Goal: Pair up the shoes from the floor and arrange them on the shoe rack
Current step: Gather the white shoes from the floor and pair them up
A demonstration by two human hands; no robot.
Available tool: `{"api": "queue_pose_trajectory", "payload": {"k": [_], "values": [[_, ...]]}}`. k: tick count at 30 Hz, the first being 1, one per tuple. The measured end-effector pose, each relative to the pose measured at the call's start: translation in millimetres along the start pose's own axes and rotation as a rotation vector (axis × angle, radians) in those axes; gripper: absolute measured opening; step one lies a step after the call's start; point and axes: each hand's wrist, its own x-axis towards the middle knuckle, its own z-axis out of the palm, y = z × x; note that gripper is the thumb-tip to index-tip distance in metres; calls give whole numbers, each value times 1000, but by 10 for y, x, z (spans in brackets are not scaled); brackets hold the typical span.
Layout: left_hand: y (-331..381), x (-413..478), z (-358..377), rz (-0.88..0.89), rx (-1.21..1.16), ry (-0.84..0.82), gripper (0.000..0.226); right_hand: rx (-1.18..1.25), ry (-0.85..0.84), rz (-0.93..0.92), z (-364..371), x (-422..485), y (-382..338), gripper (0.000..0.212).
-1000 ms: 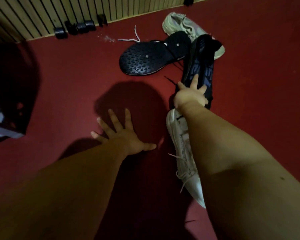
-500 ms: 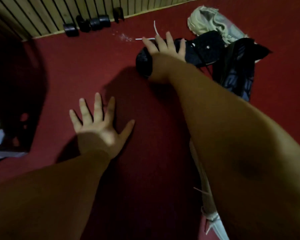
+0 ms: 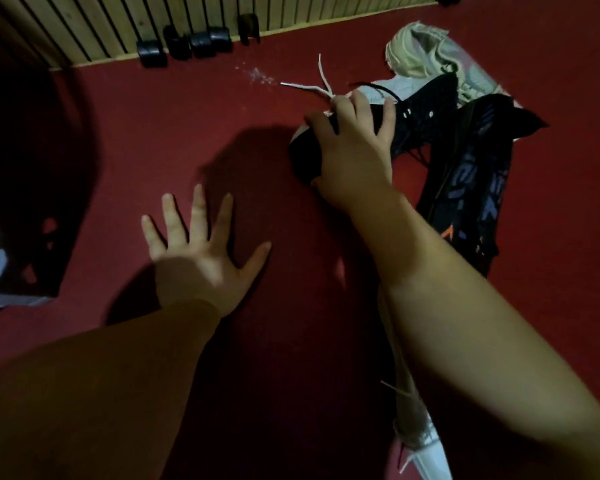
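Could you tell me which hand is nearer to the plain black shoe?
Right. The right hand grips the plain black shoe; the left hand lies spread on the red floor, well apart to its left.

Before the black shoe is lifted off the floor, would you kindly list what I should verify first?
1. Right hand grips black shoe: ok, fingers curl over it.
2. Left hand free: ok, flat on red floor.
3. Neighbours clear: not ok, pale sneaker and dark lettered shoe crowd it.
4. White lace loose: cannot tell, it runs under the hand.
5. Matching shoe located: cannot tell.
6. Shoe rack in sight: cannot tell, left side too dark.
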Motion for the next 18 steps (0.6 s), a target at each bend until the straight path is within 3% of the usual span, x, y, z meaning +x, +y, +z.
{"api": "queue_pose_trajectory", "payload": {"k": [4,9,14,18], "values": [[-3,18,-11,-29,29,-35,88,80,143,108,-47,-464,68,71],[3,13,-29,-15,43,-63,88,179,-132,291,-289,-915,126,94],[-2,25,-36,-6,44,-91,89,427,-96,683,-286,-919,-12,103],[3,20,-44,-1,43,-100,89,475,-141,816,-47,-844,-37,118]]}}
